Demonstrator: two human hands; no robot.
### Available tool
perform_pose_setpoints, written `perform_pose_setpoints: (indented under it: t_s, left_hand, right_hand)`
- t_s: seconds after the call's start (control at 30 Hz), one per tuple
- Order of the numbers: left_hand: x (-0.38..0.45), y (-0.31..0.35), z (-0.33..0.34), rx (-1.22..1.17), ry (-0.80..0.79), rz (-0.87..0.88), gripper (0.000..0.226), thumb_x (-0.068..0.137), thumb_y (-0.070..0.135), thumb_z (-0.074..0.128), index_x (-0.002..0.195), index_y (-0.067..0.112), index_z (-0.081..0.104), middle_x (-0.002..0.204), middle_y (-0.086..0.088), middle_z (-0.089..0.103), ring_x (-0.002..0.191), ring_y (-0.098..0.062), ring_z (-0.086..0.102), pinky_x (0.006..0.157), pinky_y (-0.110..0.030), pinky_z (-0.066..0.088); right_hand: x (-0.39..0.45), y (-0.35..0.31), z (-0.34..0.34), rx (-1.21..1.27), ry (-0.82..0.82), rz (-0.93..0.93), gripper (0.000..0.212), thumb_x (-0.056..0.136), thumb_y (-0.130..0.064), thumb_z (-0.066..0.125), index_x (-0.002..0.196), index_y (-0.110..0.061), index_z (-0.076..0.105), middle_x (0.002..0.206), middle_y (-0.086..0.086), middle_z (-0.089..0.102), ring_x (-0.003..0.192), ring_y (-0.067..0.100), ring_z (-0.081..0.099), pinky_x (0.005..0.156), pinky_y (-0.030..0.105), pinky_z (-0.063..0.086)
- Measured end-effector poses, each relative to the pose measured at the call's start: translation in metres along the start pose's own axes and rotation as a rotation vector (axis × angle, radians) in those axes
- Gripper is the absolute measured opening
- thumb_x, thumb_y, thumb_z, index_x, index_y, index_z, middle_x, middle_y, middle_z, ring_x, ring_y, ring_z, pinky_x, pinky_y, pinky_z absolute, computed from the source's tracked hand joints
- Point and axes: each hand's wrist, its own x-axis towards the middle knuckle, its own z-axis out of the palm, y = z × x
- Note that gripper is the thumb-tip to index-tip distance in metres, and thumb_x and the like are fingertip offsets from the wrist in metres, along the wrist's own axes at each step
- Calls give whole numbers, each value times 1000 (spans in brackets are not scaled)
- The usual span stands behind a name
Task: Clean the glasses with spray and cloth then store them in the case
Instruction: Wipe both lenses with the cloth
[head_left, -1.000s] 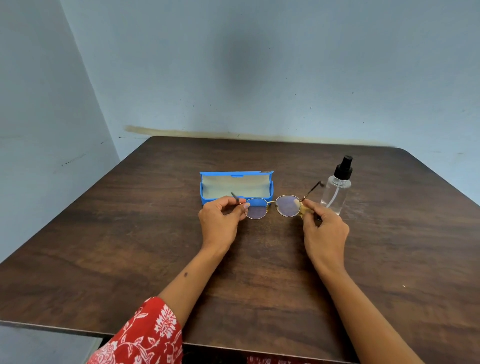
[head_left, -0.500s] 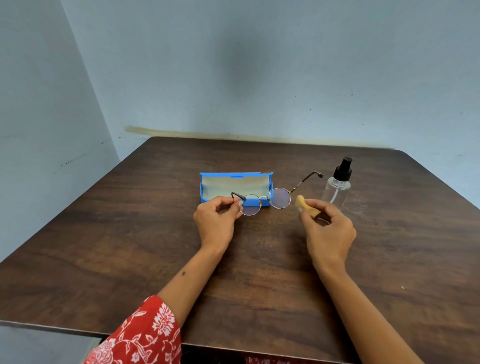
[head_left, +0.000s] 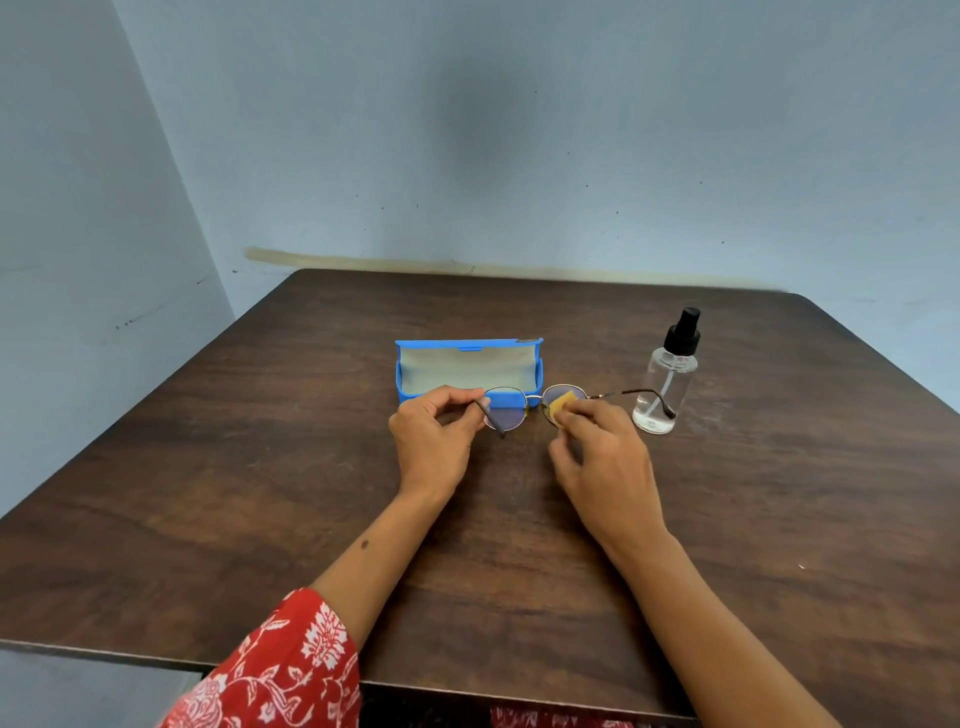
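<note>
Thin metal round-lens glasses (head_left: 511, 408) hang just above the table, in front of the case. My left hand (head_left: 434, 441) pinches their left rim and folded temple. My right hand (head_left: 602, 457) presses a small yellow cloth (head_left: 563, 401) against the right lens; the right temple sticks out toward the bottle. The blue case (head_left: 415, 387) lies open behind the glasses, its pale lining showing and nothing inside. A clear spray bottle (head_left: 667, 379) with a black pump top stands upright to the right of my right hand.
All of this sits on a dark wooden table (head_left: 779, 493) pushed into a corner of pale blue walls. The table's near edge runs under my forearms. A red patterned sleeve (head_left: 280, 670) covers my left upper arm.
My right hand, which had drawn back off the glasses with the cloth, has returned and now presses the cloth on the right lens. The glasses have turned, their right temple now pointing at the bottle.
</note>
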Motion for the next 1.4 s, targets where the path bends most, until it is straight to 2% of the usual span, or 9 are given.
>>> perform_pose_setpoints:
  t_s: [0.17, 0.3, 0.43, 0.67, 0.77, 0.93, 1.03, 1.27, 1.4]
  left_hand:
    - [1, -2, -1, 19, -2, 5, 19, 75, 0, 74, 79, 18, 74, 77, -1, 73, 69, -6, 70, 72, -29, 59]
    - [0, 1, 0, 22, 0, 11, 15, 76, 0, 74, 83, 14, 73, 80, 0, 72, 69, 0, 69, 69, -21, 58]
    - [-1, 3, 0, 47, 4, 18, 14, 77, 1, 73, 86, 10, 74, 79, 2, 71, 66, 5, 67, 68, -17, 57]
    - [0, 1, 0, 22, 7, -1, 17, 76, 0, 74, 83, 16, 73, 79, 2, 72, 71, -4, 69, 72, -27, 59]
    - [0, 1, 0, 46, 9, 7, 14, 77, 0, 73, 85, 12, 74, 80, 2, 72, 69, -1, 68, 73, -26, 59]
    - [1, 0, -1, 28, 11, -4, 14, 77, 1, 73, 86, 12, 74, 82, 1, 72, 72, -2, 69, 72, -23, 58]
    - [0, 2, 0, 45, 15, 5, 14, 77, 1, 73, 87, 11, 74, 85, -2, 72, 71, -1, 68, 71, -19, 57]
    - [1, 0, 0, 14, 10, -29, 16, 76, 1, 74, 85, 14, 73, 83, -2, 72, 79, -11, 70, 77, -34, 59]
    - [1, 1, -1, 21, 5, -33, 18, 77, 1, 74, 82, 19, 72, 82, -1, 72, 79, -11, 70, 77, -36, 59]
  right_hand:
    - [1, 5, -1, -64, 12, 94, 22, 72, 9, 67, 93, 4, 68, 96, 16, 64, 87, 34, 61, 62, 36, 53]
    - [-1, -2, 1, -49, -61, -11, 23, 69, 8, 71, 91, 3, 70, 97, 14, 65, 85, 31, 62, 60, 34, 53]
    - [0, 3, -1, -55, -21, 101, 23, 71, 9, 67, 93, 3, 69, 96, 15, 64, 85, 32, 61, 62, 36, 54]
    - [-2, 1, -1, -17, -97, 26, 30, 71, 7, 67, 100, 1, 69, 102, 13, 65, 92, 29, 61, 67, 30, 50]
    - [0, 5, -1, -43, -43, 125, 30, 70, 11, 64, 100, 5, 68, 99, 16, 65, 90, 33, 61, 69, 32, 50]
    - [-3, 0, 0, -22, -106, 3, 32, 69, 9, 68, 100, 2, 69, 102, 14, 65, 92, 30, 61, 69, 29, 49]
    - [-1, 5, -1, -28, -69, 93, 31, 70, 11, 65, 99, 3, 68, 102, 15, 65, 92, 33, 61, 68, 34, 51]
    - [-1, 0, 0, -5, -97, -16, 32, 69, 9, 69, 100, 1, 70, 103, 13, 66, 91, 30, 63, 70, 30, 52]
    - [-1, 5, -2, -23, -26, 98, 32, 70, 11, 67, 99, 1, 69, 99, 14, 68, 86, 33, 64, 66, 35, 53]
